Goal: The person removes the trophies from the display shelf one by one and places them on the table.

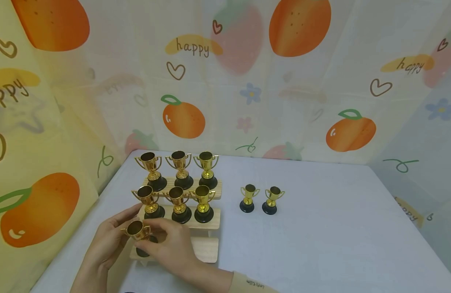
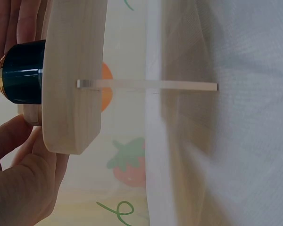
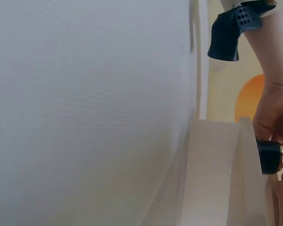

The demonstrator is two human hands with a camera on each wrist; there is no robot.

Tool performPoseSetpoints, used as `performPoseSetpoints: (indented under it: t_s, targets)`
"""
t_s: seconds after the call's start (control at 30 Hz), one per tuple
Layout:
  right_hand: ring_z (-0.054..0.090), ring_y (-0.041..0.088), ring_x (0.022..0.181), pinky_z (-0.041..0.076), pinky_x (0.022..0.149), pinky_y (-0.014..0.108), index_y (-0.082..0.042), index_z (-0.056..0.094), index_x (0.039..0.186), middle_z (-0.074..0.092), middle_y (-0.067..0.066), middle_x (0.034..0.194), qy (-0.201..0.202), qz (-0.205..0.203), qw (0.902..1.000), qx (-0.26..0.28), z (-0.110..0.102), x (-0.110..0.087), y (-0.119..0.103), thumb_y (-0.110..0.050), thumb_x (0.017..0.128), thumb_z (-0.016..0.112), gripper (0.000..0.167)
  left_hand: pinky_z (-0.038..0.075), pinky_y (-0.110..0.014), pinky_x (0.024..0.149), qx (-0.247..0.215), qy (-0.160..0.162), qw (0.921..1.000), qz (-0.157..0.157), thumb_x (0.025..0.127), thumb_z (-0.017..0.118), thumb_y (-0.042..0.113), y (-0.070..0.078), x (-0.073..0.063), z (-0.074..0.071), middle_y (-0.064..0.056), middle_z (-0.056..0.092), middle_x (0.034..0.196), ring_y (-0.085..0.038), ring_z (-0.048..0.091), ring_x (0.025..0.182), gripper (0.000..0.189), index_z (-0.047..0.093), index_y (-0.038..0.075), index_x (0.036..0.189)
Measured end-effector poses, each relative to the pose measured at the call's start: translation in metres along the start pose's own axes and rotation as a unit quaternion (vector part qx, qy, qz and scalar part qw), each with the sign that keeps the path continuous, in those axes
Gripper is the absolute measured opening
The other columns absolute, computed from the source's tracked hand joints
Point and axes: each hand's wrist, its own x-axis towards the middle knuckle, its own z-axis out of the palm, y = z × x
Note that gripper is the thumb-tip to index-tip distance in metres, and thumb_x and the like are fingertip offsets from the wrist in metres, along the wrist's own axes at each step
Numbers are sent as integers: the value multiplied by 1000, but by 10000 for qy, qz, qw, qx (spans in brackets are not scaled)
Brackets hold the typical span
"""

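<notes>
Currently small gold cup-shaped trophy with round black base (image 1: pixel 136 231) at left end of lowest step on pale wooden three-step rack (image 1: pixel 207 249), pinched by fingers of right hand (image 1: pixel 175 245). Left hand (image 1: pixel 110 239) beside rack's left end; grip unclear. Best seat base flat before loosening fingers.

I count nine trophies (image 1: pixel 179 163) in all: three on the top tier (image 1: pixel 218 189), three on the middle tier (image 1: pixel 216 218), one at the bottom tier (image 1: pixel 208 249) and two on the surface (image 1: pixel 320 232). The wooden stand has three tiers, and I see my two hands, one left hand (image 1: pixel 110 238) and one right hand (image 1: pixel 174 246).
</notes>
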Motion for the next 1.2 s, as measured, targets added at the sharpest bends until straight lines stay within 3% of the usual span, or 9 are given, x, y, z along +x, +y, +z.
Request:
performPoseSetpoints:
  t_s: [0.2,0.43,0.7,1.0,1.2]
  targets:
    - [73,1,85,59,74,12,-10,71,117,78,4,104,91,-157,9996,207,2,1,-4,-17,81,82,38,51,-9,84,-20,20,10000,-44,100,54,7,0,-1,-1,22,70,106,6,58,100,38,67,41,109]
    - [74,3,85,59,74,13,-7,71,116,77,7,103,75,-71,9987,500,4,2,-6,-13,82,80,36,50,-9,85,-81,-15,10000,25,101,52,7,0,-1,-1,20,71,105,5,58,101,38,68,41,109]
    - [73,2,86,59,73,12,-8,71,116,77,7,103,148,-91,9988,462,6,2,-4,-12,82,80,35,49,-7,85,-13,45,10000,-27,101,53,9,0,0,0,24,69,108,7,56,104,35,68,39,109]
    - [73,3,88,59,75,11,-6,72,115,77,9,102,106,-53,9982,591,0,-3,-5,-11,83,79,33,51,-6,87,57,32,9999,-129,101,55,11,0,1,0,31,64,112,13,55,108,30,66,34,117]
    - [74,5,86,60,74,14,-5,71,116,75,10,106,-82,79,9968,796,-11,-6,-8,-11,83,79,35,48,-5,86,142,29,9999,-85,101,55,12,0,1,0,32,63,113,13,53,107,31,65,38,114]
